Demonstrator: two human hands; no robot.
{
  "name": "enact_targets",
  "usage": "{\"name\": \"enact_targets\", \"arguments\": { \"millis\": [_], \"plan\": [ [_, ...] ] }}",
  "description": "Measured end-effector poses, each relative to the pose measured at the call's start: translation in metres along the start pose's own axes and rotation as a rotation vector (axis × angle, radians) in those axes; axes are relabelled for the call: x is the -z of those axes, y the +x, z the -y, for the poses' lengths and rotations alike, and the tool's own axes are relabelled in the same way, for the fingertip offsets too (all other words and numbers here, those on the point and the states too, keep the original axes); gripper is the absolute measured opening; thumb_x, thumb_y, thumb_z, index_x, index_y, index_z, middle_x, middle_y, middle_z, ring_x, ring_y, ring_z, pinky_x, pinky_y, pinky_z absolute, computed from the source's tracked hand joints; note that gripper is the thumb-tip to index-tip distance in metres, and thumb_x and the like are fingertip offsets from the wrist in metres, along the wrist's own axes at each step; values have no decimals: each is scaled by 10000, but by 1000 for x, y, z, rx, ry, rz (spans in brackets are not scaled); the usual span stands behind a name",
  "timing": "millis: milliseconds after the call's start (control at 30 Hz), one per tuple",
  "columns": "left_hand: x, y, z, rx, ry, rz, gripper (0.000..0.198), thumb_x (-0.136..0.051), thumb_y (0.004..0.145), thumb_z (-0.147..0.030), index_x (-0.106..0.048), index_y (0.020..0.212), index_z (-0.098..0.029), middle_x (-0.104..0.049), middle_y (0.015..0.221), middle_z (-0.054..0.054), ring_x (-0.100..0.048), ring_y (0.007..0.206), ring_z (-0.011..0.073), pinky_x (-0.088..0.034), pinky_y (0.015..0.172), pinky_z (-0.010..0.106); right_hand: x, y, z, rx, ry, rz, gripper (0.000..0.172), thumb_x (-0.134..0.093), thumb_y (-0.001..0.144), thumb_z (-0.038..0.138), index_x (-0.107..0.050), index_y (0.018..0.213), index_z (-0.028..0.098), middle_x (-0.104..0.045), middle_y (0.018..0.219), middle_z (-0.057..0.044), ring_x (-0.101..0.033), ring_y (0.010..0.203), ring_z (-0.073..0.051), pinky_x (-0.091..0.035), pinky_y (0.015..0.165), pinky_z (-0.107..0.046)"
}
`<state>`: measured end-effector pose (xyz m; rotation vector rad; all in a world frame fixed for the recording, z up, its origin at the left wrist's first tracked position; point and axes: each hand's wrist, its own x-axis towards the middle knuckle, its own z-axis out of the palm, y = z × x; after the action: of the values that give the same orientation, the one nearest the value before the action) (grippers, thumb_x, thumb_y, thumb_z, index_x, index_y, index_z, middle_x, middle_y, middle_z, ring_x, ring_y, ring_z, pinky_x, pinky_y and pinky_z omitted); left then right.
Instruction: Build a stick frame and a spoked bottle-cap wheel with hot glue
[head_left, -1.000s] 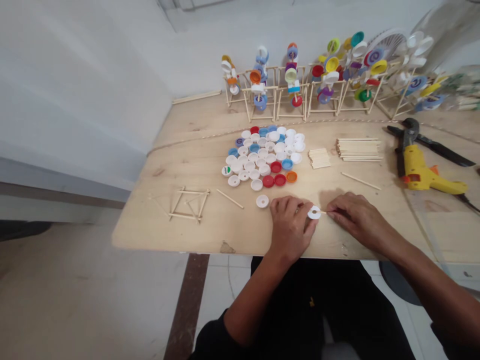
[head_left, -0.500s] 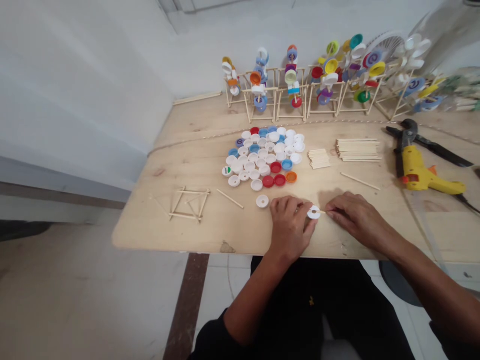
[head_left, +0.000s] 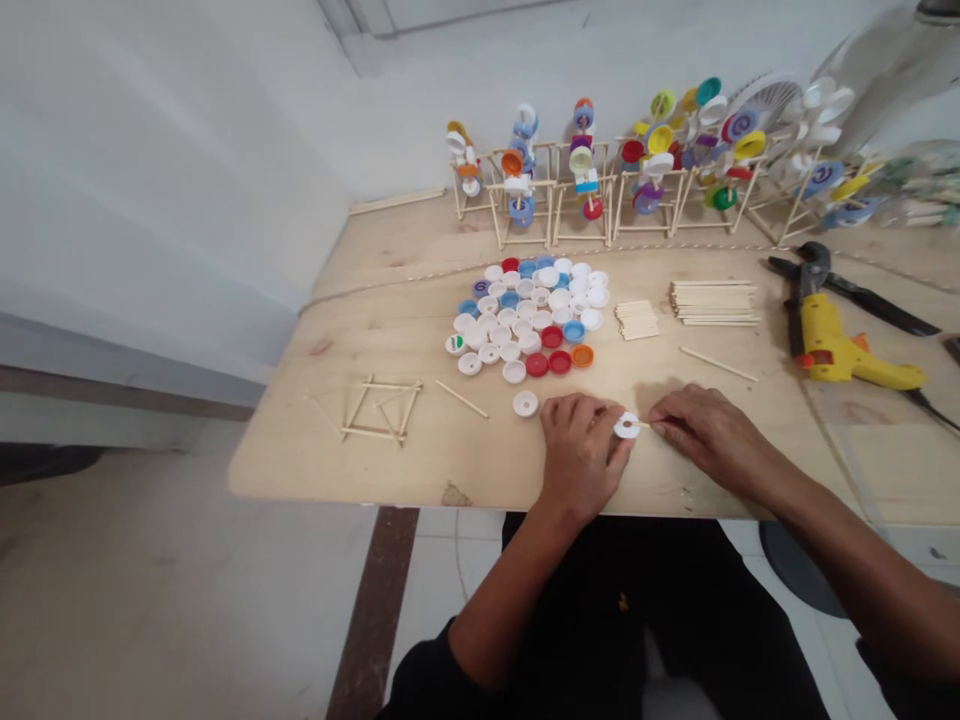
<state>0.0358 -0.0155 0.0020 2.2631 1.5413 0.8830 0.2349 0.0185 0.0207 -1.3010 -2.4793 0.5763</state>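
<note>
Near the table's front edge, my left hand (head_left: 581, 445) pinches a white bottle cap (head_left: 627, 426) on its edge, fingers closed round its rim. My right hand (head_left: 701, 432) grips the end of a thin wooden stick (head_left: 643, 425) that reaches the cap's middle; how far it passes into the hole I cannot tell. Just left of my left hand lies another white cap (head_left: 526, 404) with a hole in its centre. Beyond my hands spreads a cluster of bottle caps (head_left: 525, 318), mostly white, with some red, blue and orange.
A stick frame (head_left: 375, 436) lies at left beside a loose stick (head_left: 462, 399). Short sticks (head_left: 637, 320) and longer sticks (head_left: 712, 303) are piled right of the caps. At right rest a yellow glue gun (head_left: 832, 345) and black-handled pliers (head_left: 874, 300). Cap-wheel models (head_left: 585, 185) line the wall.
Both hands keep the same hold on the cap and stick, with hardly any movement. The whole view has shifted very slightly.
</note>
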Motion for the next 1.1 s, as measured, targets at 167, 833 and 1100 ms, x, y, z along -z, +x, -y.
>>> {"name": "enact_targets", "arguments": {
  "millis": [167, 833, 1100],
  "plan": [
    [-2, -1, 0, -7, -9, -25, 204, -627, 830, -275, -644, 1019, -202, -616, 977, 59, -506, 972, 234, -329, 909, 442, 0, 0, 2, -18, -21, 3, 186, -450, 918, 267, -612, 843, 217, -658, 788, -44, -567, 750, -194, -432, 720, -360],
    [-2, -25, -11, -56, 186, -65, 354, -561, 862, -288, -583, 1207, -213, -584, 1282, 80, -418, 1266, 299, -253, 1066, 543, -17, -35, 38, 75, -194, -341, 243, -468, 911, 164, -626, 1096, 177, -648, 1012, -101, -548, 950, -217, -409, 794, -361],
    [-7, -31, -15, -136, 336, -28, 436, -517, 893, -391, -536, 1287, -206, -508, 1402, 79, -328, 1360, 322, -145, 1115, 586, -26, -37, 39, 23, -270, -471, 238, -470, 892, 146, -642, 1055, 168, -652, 1040, -112, -529, 975, -230, -394, 809, -378]
  ]
}}
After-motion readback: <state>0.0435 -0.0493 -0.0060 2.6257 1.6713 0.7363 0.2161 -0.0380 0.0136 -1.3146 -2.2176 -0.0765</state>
